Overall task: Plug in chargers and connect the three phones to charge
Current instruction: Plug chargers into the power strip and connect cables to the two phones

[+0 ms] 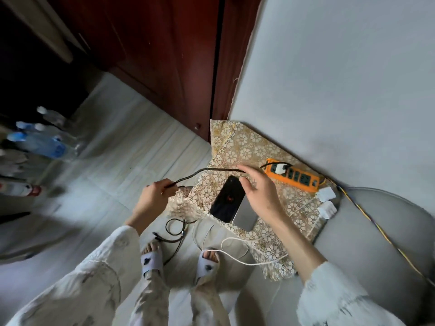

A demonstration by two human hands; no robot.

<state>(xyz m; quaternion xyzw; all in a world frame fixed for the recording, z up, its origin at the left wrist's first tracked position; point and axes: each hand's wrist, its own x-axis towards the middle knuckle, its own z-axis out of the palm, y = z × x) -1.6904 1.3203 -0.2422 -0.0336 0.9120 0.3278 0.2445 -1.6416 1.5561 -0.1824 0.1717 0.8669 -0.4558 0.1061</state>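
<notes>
My left hand grips a black braided cable that runs right to a white charger plugged into the orange power strip. My right hand hovers over the phones with fingers spread, fingertips touching the cable. A black phone lies face up on the patterned cloth, partly over a silver phone. Two more white chargers lie on the cloth, their white cables trailing off the edge. The black cable's loose end hangs in loops below.
The small table with the gold flower cloth stands against a grey wall beside a dark red door. A grey round seat is at the right. Water bottles stand on the floor at left. My slippered feet are below.
</notes>
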